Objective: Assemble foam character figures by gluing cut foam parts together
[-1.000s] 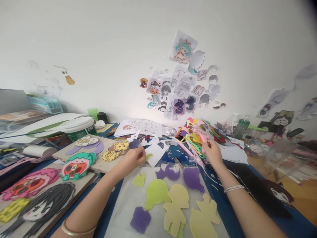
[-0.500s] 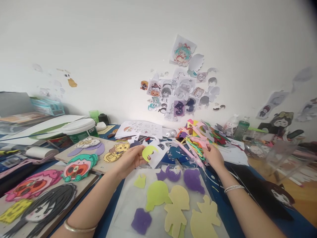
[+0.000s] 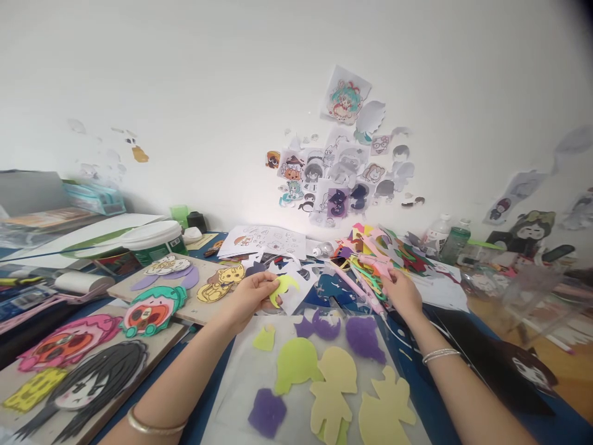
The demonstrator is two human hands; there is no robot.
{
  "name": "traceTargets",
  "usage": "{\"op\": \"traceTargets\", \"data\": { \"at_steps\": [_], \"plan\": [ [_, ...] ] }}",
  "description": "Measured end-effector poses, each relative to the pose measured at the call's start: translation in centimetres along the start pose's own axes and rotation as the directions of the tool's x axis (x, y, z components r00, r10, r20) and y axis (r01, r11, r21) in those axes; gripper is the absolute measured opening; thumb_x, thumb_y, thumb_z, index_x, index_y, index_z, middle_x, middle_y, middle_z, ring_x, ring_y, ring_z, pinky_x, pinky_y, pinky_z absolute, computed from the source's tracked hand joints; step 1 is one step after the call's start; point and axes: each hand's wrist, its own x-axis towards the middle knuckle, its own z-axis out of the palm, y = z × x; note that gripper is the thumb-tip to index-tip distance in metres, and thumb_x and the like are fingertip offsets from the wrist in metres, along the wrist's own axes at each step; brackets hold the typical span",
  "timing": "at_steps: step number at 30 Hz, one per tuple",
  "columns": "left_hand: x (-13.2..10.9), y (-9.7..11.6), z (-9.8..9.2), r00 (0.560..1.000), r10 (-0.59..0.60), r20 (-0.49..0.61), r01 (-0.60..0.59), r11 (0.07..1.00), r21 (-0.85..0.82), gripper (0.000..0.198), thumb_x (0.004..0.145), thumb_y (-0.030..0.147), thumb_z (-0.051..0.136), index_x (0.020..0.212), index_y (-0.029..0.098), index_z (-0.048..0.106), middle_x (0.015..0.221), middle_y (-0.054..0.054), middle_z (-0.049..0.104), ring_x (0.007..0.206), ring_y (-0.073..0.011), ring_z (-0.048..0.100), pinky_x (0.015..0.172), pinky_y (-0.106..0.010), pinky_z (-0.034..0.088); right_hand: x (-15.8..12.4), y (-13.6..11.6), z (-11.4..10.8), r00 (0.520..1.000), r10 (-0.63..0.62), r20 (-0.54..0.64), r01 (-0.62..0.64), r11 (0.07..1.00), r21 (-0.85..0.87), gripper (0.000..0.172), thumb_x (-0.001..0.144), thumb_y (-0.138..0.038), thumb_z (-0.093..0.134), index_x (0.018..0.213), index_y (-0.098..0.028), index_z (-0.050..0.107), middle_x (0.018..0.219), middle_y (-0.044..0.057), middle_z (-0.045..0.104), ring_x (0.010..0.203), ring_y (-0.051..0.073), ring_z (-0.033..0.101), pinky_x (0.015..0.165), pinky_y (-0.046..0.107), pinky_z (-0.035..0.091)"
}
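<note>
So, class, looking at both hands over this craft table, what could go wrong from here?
The left hand pinches the yellow-green cut-out by one edge; it could bend or slip. The right hand reaches into the scrap pile; it might knock pieces onto the purple shapes laid out nearby.

Your left hand pinches a small yellow-green foam cutout above the far edge of the clear sheet. Your right hand rests on the pile of coloured foam scraps, fingers closed on a pink strip. On the sheet lie purple, green and pale yellow foam shapes. Finished character pieces sit on boards to your left.
</note>
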Motion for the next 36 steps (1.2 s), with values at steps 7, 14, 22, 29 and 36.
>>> {"op": "traceTargets", "data": {
  "at_steps": [7,14,22,29,36],
  "plan": [
    [0.3,-0.5,-0.2,1.0,0.019,-0.023,-0.021,0.998,-0.062,0.027,0.071,0.036,0.066,0.083,0.016,0.053,0.059,0.004,0.056,0.049,-0.0055,0.051,0.046,-0.015,0.04,-0.5,-1.3,-0.3,0.997,-0.056,-0.055,0.07,0.951,0.302,0.047,0.072,-0.047,0.049,0.103,-0.013,0.059,0.087,0.009,0.065,0.076,0.023,0.059,0.062,0.032,0.045],
    [-0.1,-0.1,-0.1,0.999,-0.042,0.005,0.042,0.978,-0.205,0.036,0.08,0.008,0.05,0.115,0.018,0.047,0.085,-0.007,0.065,0.08,-0.0147,0.066,0.071,-0.024,0.053,-2.2,-4.3,-1.2,0.988,-0.146,0.055,0.051,0.641,0.766,0.055,0.065,-0.045,0.062,0.11,-0.014,0.055,0.105,0.011,0.064,0.093,0.025,0.059,0.073,0.033,0.049],
    [-0.3,-0.2,0.3,0.997,-0.027,0.077,0.032,0.997,-0.065,0.043,0.076,0.011,0.054,0.118,0.021,0.051,0.122,-0.006,0.057,0.107,-0.0175,0.057,0.089,-0.027,0.049,-4.1,-6.1,-2.4,0.93,-0.307,0.2,-0.032,0.477,0.878,0.026,0.061,-0.027,0.069,0.085,-0.019,0.062,0.08,0.002,0.065,0.058,0.012,0.053,0.057,0.027,0.044],
    [0.4,-1.0,1.0,0.987,0.159,0.041,-0.161,0.892,0.423,0.034,0.079,0.046,0.048,0.092,0.017,0.059,0.091,-0.007,0.062,0.086,-0.0208,0.06,0.069,-0.032,0.053,-7.2,-8.3,-2.4,0.911,-0.293,0.292,0.001,0.707,0.707,0.019,0.065,-0.033,0.064,0.075,-0.017,0.064,0.062,0.001,0.059,0.044,0.008,0.039,0.038,0.021,0.03],
    [0.0,-1.8,3.3,0.898,0.356,0.257,-0.416,0.5,0.759,0.031,0.085,0.039,0.039,0.069,0.018,0.054,0.076,-0.003,0.053,0.072,-0.0168,0.049,0.063,-0.028,0.04,-10.2,-10.5,-1.0,0.821,-0.506,0.264,0.165,0.654,0.738,0.021,0.068,-0.026,0.061,0.087,-0.019,0.058,0.075,0.001,0.059,0.066,0.015,0.052,0.058,0.027,0.044]
  ]
}}
